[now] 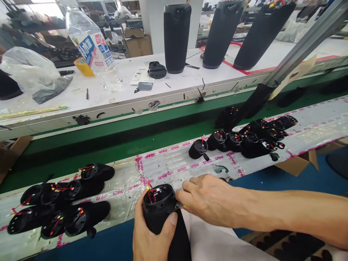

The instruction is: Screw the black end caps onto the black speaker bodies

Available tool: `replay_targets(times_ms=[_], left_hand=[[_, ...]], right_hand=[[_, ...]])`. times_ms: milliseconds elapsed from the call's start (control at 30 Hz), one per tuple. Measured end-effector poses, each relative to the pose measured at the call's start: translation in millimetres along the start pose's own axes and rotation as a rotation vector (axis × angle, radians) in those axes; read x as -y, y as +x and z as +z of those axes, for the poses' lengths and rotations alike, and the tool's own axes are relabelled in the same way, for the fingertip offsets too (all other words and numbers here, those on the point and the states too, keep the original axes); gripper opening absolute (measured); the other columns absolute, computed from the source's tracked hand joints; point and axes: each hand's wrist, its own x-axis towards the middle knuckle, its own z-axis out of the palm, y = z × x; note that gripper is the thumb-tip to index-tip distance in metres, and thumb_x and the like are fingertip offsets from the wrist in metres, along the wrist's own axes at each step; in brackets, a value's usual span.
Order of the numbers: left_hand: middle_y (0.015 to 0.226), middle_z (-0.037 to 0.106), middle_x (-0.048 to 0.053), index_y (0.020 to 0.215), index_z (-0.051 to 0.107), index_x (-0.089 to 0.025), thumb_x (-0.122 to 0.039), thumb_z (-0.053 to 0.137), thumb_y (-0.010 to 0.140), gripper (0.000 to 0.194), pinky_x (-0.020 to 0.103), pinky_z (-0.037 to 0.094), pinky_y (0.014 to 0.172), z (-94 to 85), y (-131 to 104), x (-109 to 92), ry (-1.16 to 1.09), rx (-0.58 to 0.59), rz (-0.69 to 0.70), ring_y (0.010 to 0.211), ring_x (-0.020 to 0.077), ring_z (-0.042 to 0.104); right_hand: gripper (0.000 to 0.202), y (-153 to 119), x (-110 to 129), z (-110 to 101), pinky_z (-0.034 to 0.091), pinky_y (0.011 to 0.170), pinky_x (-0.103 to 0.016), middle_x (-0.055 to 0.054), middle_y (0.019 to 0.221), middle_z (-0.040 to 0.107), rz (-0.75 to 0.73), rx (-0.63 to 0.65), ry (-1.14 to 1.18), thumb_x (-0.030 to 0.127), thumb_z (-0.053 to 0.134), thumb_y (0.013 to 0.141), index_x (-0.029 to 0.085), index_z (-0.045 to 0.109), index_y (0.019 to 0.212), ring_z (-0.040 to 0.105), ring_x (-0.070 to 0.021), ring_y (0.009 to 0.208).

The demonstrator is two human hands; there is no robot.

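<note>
My left hand [154, 235] is wrapped round a black cylindrical housing [160, 208] in the lower middle. Its open top shows red wires and small white and yellow connectors. Against the right side of its rim, my right hand [199, 197] has its fingers closed, pinching something too small to make out, with a bit of yellow at the fingertips. Similar black housings with red wires lie in a group on the left [77, 219] and another on the right [251, 139] of a long taped surface [168, 166].
A white bench [122, 94] runs behind a green belt [130, 145]. On it stand a plastic bottle [94, 50], a clear bag [32, 69], a round black part [157, 70] and tall black cylinders [177, 40]. A metal post [301, 43] slants at the right.
</note>
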Motion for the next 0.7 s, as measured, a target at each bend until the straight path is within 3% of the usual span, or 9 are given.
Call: replay_targets(times_ms=[167, 367, 700], left_hand=[[0.152, 0.064, 0.025, 0.152, 0.051, -0.016, -0.061, 0.073, 0.078, 0.089, 0.066, 0.043, 0.121, -1.0, -1.5, -3.8, 0.044, -0.018, 0.029, 0.146, 0.0492, 0.058], [0.146, 0.072, 0.017, 0.15, 0.054, -0.023, -0.055, 0.074, 0.082, 0.078, 0.057, 0.053, 0.114, -1.5, -4.3, -7.0, 0.124, -0.047, 0.038, 0.139, 0.0423, 0.067], [0.147, 0.072, 0.017, 0.152, 0.055, -0.023, -0.052, 0.075, 0.083, 0.077, 0.058, 0.053, 0.115, 2.8, -5.5, 0.9, 0.135, -0.058, 0.075, 0.138, 0.0433, 0.067]], right_hand=[[0.012, -0.5, -0.9, -4.1, 0.016, 0.053, -0.037, -0.003, 0.086, 0.063, -0.012, -0.01, -0.007, 0.01, 0.058, 0.101, 0.02, 0.056, 0.107, 0.052, -0.0194, 0.065], [0.021, -0.4, 0.0, -6.9, 0.014, 0.052, -0.037, -0.002, 0.084, 0.063, -0.013, -0.006, -0.063, 0.005, 0.059, 0.093, 0.021, 0.053, 0.105, 0.049, -0.0181, 0.061], [0.011, 3.8, -3.2, -9.7, 0.015, 0.051, -0.038, -0.003, 0.087, 0.067, -0.026, 0.1, -0.007, 0.01, 0.058, 0.102, 0.021, 0.056, 0.106, 0.052, -0.0183, 0.06]])
